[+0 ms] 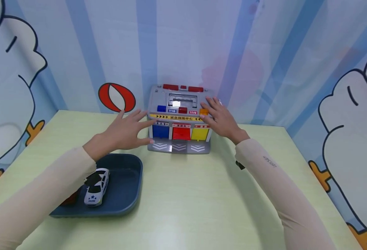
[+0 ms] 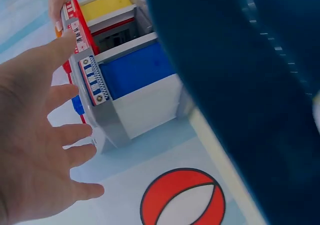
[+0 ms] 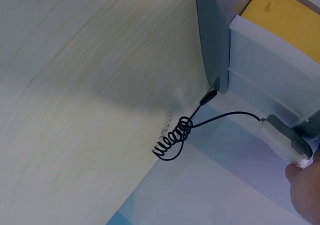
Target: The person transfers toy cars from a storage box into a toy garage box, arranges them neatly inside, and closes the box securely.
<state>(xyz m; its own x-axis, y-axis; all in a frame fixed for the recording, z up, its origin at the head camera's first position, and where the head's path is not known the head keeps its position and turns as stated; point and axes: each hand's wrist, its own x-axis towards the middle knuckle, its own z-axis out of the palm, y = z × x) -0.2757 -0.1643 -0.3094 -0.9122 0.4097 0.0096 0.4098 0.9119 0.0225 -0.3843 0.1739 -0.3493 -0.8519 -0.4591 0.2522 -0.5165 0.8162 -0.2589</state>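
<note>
The left hand (image 1: 118,133) is holding its fingers spread and empty, a toy garage (image 1: 181,118) standing just right of them. The right hand (image 1: 221,119), gripping nothing, is laying extended fingers over the garage's orange button (image 1: 204,111) (a blue tray (image 1: 124,187) is sitting nearer than the left fingers).

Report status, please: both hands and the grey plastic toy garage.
Left hand: fingers spread near garage. Right hand: at its square orange button. Garage upright, red middle door open. Dark-blue plastic tray below left forearm, seemingly no obstacle.
</note>
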